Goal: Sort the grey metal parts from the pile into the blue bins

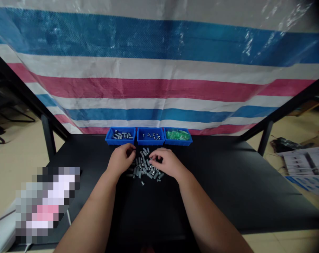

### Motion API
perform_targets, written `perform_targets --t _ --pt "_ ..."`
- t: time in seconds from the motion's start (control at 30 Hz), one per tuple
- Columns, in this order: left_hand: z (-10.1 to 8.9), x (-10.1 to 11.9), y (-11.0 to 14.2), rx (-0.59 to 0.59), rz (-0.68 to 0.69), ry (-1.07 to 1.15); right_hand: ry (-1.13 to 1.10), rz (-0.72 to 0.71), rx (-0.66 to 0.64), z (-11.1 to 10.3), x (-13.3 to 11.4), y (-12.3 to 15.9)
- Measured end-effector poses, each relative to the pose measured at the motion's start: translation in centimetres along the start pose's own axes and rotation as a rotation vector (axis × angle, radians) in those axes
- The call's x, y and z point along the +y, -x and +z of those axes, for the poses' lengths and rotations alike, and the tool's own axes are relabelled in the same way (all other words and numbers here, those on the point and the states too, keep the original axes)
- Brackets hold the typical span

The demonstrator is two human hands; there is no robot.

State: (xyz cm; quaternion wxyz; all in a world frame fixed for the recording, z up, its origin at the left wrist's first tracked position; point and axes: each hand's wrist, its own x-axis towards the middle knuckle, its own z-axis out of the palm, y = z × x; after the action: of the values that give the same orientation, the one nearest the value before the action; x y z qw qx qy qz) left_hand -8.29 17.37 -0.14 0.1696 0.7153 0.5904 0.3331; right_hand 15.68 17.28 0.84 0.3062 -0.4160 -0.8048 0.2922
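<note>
A loose pile of small grey cylindrical pieces and shiny metal screws (142, 170) lies on the black table between my hands. At the pile's left edge, just in front of the bins, my left hand (120, 160) has its fingers curled with thumb and fingertips close together; whatever they hold is too small to make out. Over the pile's right side, my right hand (167, 162) bends its fingers and thumb down into a pinch, and its tips hide any piece there. One single screw (142, 183) lies apart, nearer to me.
Behind the pile stand three blue bins in a row: the left bin (119, 142) with grey cylinders, the middle bin (150, 142) with small screws, the right bin (177, 143) with green bagged items. A striped sheet (159, 88) rises behind. A pixelated object (48, 203) lies left.
</note>
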Motion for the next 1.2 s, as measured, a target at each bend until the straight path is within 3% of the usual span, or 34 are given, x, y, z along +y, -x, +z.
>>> perform_targets --t 0.1,0.17,0.33,0.47,0.53,0.57,0.7,0.77,0.87,1.03,1.2 --pt "0.0 0.1 0.0 -0.006 -0.005 0.019 0.057 -0.062 -0.289 0.9 -1.8 0.5" --pt "-0.1 0.1 0.0 -0.008 -0.009 0.02 0.149 -0.071 -0.395 2.0 -3.0 0.6" --pt "-0.2 0.2 0.0 -0.013 -0.019 0.001 0.329 -0.071 -0.478 3.8 -4.8 1.0" --pt "-0.2 0.3 0.0 -0.01 -0.026 0.002 0.129 -0.076 -0.539 3.4 -4.1 1.1" --pt "-0.2 0.3 0.0 -0.011 -0.029 0.005 -0.056 -0.047 -0.499 3.0 -3.3 0.6" --pt "-0.2 0.3 0.0 -0.012 -0.028 0.005 -0.147 -0.02 -0.4 3.0 -3.0 0.3" --pt "-0.1 0.1 -0.1 -0.017 -0.012 0.001 -0.415 0.102 0.278 3.2 -1.8 -1.3" --pt "-0.1 0.0 -0.1 -0.017 -0.013 -0.007 -0.43 0.143 0.425 3.3 -1.2 -1.5" --pt "-0.2 -0.1 -0.1 -0.016 -0.018 -0.014 -0.259 0.182 0.381 2.7 -0.1 -1.0" --pt "-0.2 0.0 0.0 -0.014 -0.024 -0.007 0.172 0.234 0.094 0.6 1.8 0.4" --pt "-0.1 0.0 0.0 -0.017 -0.029 0.0 0.197 0.333 -0.064 -0.4 2.5 0.9"
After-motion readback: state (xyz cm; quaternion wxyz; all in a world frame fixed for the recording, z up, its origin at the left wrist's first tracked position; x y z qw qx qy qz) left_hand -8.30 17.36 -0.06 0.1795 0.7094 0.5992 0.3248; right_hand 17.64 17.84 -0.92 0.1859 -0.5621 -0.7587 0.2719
